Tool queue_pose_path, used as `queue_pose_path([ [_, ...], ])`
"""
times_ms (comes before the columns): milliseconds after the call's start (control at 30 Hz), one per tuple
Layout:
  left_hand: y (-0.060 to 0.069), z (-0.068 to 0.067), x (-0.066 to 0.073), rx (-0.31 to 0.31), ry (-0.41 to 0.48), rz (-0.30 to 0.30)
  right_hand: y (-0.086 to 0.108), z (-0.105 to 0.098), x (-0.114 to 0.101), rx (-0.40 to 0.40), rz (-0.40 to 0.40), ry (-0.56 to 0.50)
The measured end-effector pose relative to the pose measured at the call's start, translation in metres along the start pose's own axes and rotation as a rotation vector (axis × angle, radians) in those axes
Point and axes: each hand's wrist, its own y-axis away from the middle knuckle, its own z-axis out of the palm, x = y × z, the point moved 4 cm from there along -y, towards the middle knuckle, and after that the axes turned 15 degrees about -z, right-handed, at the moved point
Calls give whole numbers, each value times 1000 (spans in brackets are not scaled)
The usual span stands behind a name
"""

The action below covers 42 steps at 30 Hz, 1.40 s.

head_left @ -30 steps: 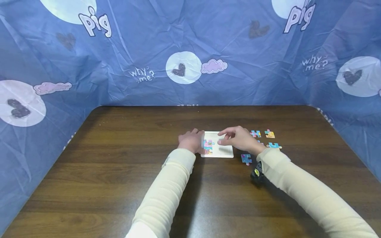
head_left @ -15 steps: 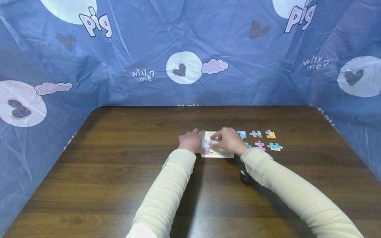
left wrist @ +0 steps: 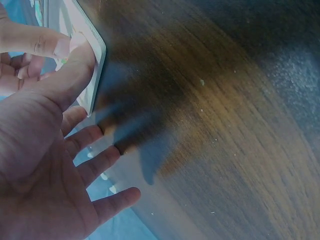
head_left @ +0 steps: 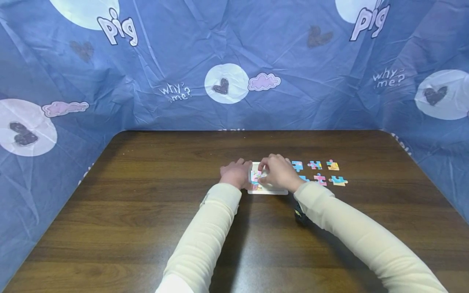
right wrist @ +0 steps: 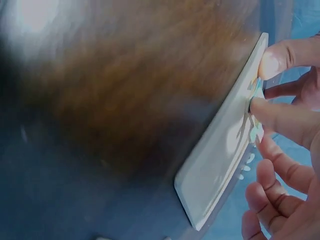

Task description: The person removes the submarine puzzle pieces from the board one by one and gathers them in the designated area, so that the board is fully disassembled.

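On the table lies a white puzzle tray point(head_left: 269, 192), with colourful jigsaw pieces point(head_left: 254, 185) fitted along its left side. My left hand point(head_left: 235, 173) holds that side steady. In the left wrist view, its thumb point(left wrist: 75, 75) presses on the tray's border while the other fingers stretch out, spread and straight. My right hand point(head_left: 280, 173) is over the tray, pinching a small jigsaw piece point(right wrist: 256, 132) between thumb and index finger at the fitted pieces. The right wrist view shows this piece edge-on, so its picture is mostly hidden.
To the right of the tray lie several loose pieces in two rows, among them a yellow one point(head_left: 332, 165), a pink one point(head_left: 320, 179) and a blue one point(head_left: 338, 180). A blue printed cloth point(head_left: 176, 61) stands behind the brown wooden table point(head_left: 154, 228).
My right hand has moved left across the tray to the fitted pieces, uncovering loose pieces on the right. Over the last half second it shifted only slightly. My left hand has stayed put.
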Motion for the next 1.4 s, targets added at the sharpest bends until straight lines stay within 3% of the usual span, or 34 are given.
queue_pose_path([
  [200,0,1,0,-2,0,-8,-3,-1,-1,-8,-12,-10],
  [567,1,-1,2,-9,3,-5,-4,-14,11,32,66,-222],
  [800,0,-2,1,1,9,-3,1,-24,23,-95,128,-311],
  [933,0,-1,0,-6,0,-4,3,-24,28,-97,124,-214],
  [1200,1,0,0,-2,7,-1,16,-17,25,-68,37,64],
  [1400,2,0,-1,-3,16,-6,21,-12,20,-3,7,112],
])
